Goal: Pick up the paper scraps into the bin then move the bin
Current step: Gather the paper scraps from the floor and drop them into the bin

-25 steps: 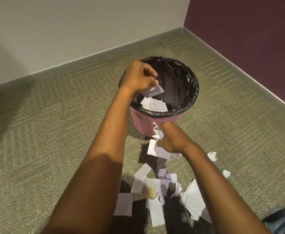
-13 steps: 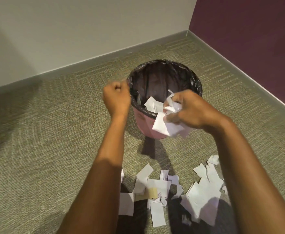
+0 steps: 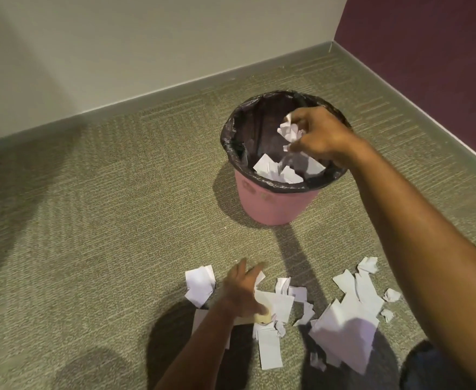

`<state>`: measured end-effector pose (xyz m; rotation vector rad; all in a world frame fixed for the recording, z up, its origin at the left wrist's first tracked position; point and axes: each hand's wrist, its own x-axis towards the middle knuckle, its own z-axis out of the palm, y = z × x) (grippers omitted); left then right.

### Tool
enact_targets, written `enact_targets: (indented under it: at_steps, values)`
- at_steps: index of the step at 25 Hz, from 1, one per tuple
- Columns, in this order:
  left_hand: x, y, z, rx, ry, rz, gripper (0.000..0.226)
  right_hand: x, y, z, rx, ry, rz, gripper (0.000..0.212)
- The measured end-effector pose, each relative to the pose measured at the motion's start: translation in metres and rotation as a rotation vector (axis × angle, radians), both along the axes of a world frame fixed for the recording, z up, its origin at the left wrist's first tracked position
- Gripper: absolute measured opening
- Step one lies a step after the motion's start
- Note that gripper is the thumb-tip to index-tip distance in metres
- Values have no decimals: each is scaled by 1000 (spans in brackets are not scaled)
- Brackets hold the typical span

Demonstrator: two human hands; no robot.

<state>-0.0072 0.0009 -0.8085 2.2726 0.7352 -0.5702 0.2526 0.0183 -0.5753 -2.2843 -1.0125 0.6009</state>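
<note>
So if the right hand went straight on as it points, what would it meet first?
Probably the scraps in the bin: the right hand, holding crumpled paper, points down into it; depth unclear.

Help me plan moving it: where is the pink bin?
Head view: the pink plastic bin with black liner stands on carpet right of centre, beneath the right hand, beyond the white paper scraps.

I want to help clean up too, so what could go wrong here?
1. The right hand holds crumpled paper over the bin; loose bits could flutter past the rim onto the carpet.
2. Its arm crosses low over the bin's edge, so it might bump and tip the bin.
3. The left hand reaches into the big scraps; the tiny bits off to the side could get missed.
</note>
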Motion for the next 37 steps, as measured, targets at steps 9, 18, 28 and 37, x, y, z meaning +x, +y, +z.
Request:
enact_targets:
  at_steps: [9,18,28,37]
  values:
    - [-4,-12,-24,297,-1,-136,89,4,-73,-21,99,49,-563,11]
    - [23,-42,-43,269,53,-188,73,-116,-165,-216,-883,347,-587,63]
    - [36,-49,-36,360,-28,-159,20,-149,-203,-245,-762,160,-493,56]
    - [49,-21,-16,155,-157,152,25,-125,-157,-199,-623,32,-389,29]
